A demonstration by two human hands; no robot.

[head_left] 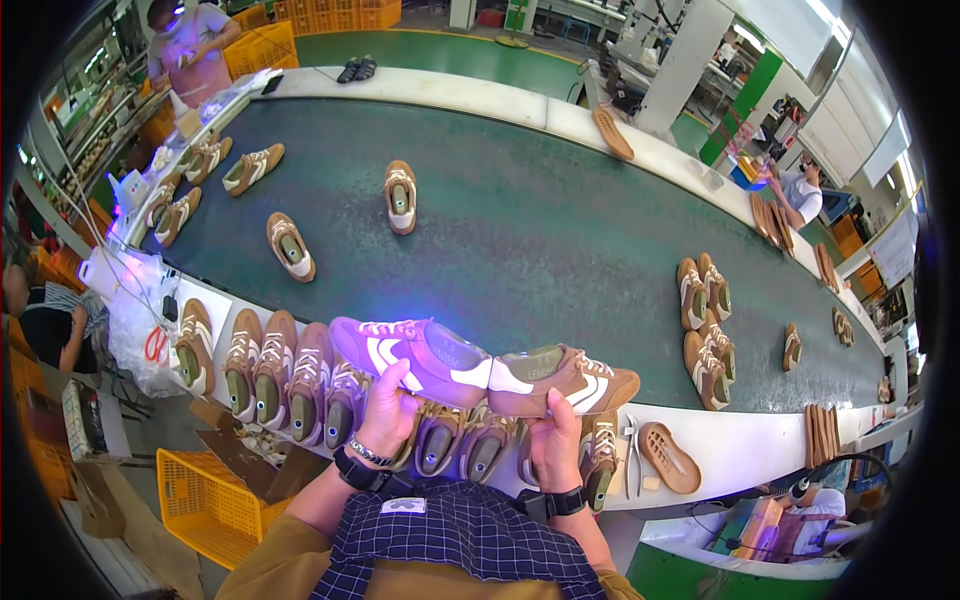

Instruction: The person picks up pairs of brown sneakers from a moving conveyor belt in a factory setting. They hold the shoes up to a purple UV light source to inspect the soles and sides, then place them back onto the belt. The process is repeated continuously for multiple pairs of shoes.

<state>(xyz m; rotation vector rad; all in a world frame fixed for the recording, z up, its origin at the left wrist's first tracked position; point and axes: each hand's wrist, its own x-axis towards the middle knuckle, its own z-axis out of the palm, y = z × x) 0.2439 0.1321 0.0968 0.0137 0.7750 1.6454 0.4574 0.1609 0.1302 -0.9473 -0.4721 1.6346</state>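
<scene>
My left hand (pixel 389 412) grips a brown-and-white sneaker (pixel 405 352), washed in purple light, its toe pointing left. In my right hand (pixel 555 438) is a matching tan sneaker (pixel 590 385) with its toe to the right. The two shoes meet heel to heel above the near white ledge of the work surface. Both have white laces and an olive-coloured form or lining showing in the opening. Below them, a row of similar sneakers (pixel 275 365) stands along the ledge, partly hidden by my hands and the held pair.
Beyond the ledge lies a wide dark green belt (pixel 520 230) carrying scattered sneakers (pixel 400 197). A loose sole (pixel 669 457) and metal pliers (pixel 634 455) lie right of my hand. A yellow crate (pixel 205 505) sits low left. Co-workers (pixel 195 50) are at the far edges.
</scene>
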